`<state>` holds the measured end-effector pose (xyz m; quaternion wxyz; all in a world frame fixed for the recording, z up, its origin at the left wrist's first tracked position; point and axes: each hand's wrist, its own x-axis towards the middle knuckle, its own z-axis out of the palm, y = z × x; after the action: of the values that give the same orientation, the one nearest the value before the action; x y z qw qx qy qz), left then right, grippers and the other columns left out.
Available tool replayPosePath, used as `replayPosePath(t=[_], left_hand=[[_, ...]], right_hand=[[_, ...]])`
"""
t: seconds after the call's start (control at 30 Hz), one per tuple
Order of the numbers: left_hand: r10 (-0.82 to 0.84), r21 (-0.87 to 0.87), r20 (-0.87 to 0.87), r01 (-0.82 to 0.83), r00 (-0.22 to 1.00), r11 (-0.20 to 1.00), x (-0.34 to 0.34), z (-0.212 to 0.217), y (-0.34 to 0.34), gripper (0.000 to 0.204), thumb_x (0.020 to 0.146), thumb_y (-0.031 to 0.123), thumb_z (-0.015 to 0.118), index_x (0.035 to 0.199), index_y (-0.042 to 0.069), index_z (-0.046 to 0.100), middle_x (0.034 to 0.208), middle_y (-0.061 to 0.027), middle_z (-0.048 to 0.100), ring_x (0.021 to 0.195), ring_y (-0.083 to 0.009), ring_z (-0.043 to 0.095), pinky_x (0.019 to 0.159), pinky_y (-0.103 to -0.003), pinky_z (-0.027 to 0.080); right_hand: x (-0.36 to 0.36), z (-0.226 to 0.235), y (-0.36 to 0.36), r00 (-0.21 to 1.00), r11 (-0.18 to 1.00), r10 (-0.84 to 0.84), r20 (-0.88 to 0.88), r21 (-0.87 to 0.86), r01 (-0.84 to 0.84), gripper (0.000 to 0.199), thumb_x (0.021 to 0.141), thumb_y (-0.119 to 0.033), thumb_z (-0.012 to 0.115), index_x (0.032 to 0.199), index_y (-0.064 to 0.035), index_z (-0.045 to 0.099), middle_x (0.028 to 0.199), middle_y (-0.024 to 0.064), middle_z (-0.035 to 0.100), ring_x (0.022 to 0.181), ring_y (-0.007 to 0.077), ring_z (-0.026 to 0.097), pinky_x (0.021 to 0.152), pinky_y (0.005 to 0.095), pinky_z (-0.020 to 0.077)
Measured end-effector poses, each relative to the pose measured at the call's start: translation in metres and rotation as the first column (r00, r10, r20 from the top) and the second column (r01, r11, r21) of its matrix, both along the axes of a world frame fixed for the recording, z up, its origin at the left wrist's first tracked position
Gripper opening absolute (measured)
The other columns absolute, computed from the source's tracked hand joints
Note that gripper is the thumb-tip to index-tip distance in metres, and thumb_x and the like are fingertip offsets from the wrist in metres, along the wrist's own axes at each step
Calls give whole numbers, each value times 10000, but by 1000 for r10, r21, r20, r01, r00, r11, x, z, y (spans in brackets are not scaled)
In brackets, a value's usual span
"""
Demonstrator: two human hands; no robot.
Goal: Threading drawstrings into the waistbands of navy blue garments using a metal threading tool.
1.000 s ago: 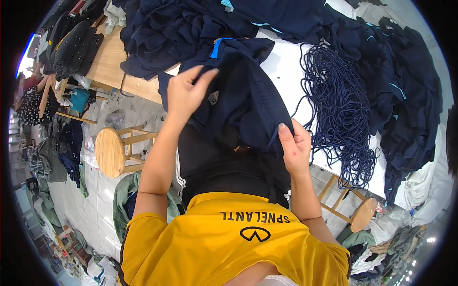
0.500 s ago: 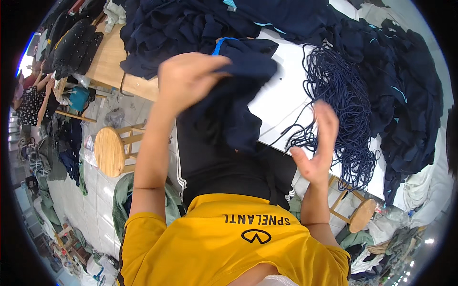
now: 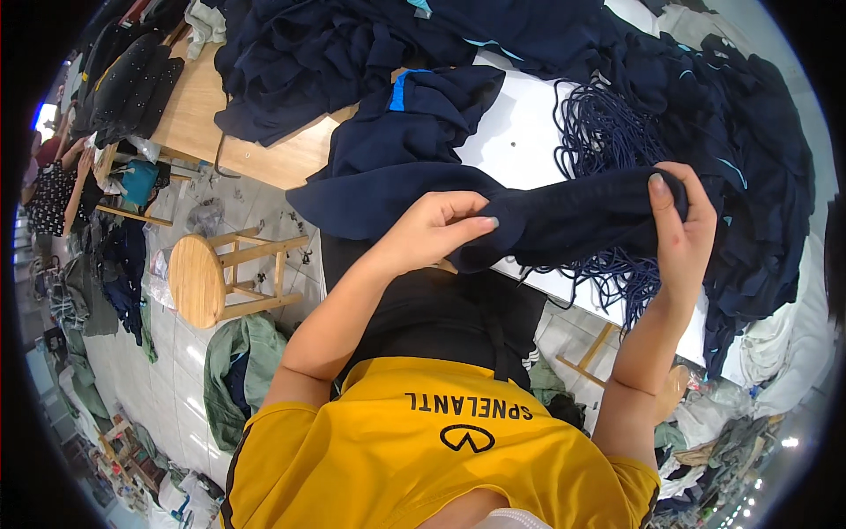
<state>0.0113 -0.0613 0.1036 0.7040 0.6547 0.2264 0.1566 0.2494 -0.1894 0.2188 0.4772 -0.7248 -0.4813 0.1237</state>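
A dark navy garment [image 3: 577,216] is stretched sideways between my hands over the front of the white table. My left hand [image 3: 441,227] pinches it near the middle, thumb on top. At its right end, my right hand [image 3: 683,220] grips the edge, with the thumb on the near face and the fingers behind. More of the navy cloth drapes to the left past my left hand, over my lap. Just beyond lies navy fabric with a bright blue strip [image 3: 398,92]; whether it is the same piece I cannot tell.
Behind the garment a tangled heap of navy cords [image 3: 608,128] covers part of the white table [image 3: 507,145]. Piles of navy garments [image 3: 304,66] lie at the back and right. A wooden stool [image 3: 198,280] stands at left, with green cloth [image 3: 242,370] near it. A person [image 3: 60,196] is at far left.
My left hand has come down and right, and my right hand has moved right and taken hold of the garment's end. The cloth, bunched before, is now spread between both hands.
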Motion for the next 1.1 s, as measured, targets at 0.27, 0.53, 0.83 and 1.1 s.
replayPosePath(t=[0.27,0.53,0.83,1.1], left_hand=[[-218,-300,196,270,956,915,-13,19,6,275,868,147,686,1081,-23,646,861,12,629,708,-40,521,632,-176,417],[-113,-118,88,123,990,985,-2,31,-13,190,827,134,719,897,-41,691,702,2,628,637,-33,514,578,-204,423],[351,845,357,-459,866,274,-8,28,3,153,683,56,699,831,76,661,702,-60,621,617,-245,596,571,-336,441],[355,638,718,-362,599,-679,-150,181,162,107,828,65,679,915,59,740,877,-77,725,734,-147,681,658,-249,513]], right_hand=[[-3,5,2,972,989,81,-222,-104,-107,154,927,-148,587,873,-4,577,719,-57,481,697,27,402,631,168,322],[-31,5,6,949,906,313,45,-313,-284,160,893,-136,615,1011,-31,588,660,85,563,569,128,525,550,252,423],[-86,-37,12,933,926,335,-128,-139,-352,778,703,64,516,1419,-132,283,1211,231,571,819,414,637,733,412,511],[-72,-94,-33,934,930,351,62,-140,-340,826,749,-77,706,1444,-1,267,1387,261,432,1206,355,524,965,361,438]])
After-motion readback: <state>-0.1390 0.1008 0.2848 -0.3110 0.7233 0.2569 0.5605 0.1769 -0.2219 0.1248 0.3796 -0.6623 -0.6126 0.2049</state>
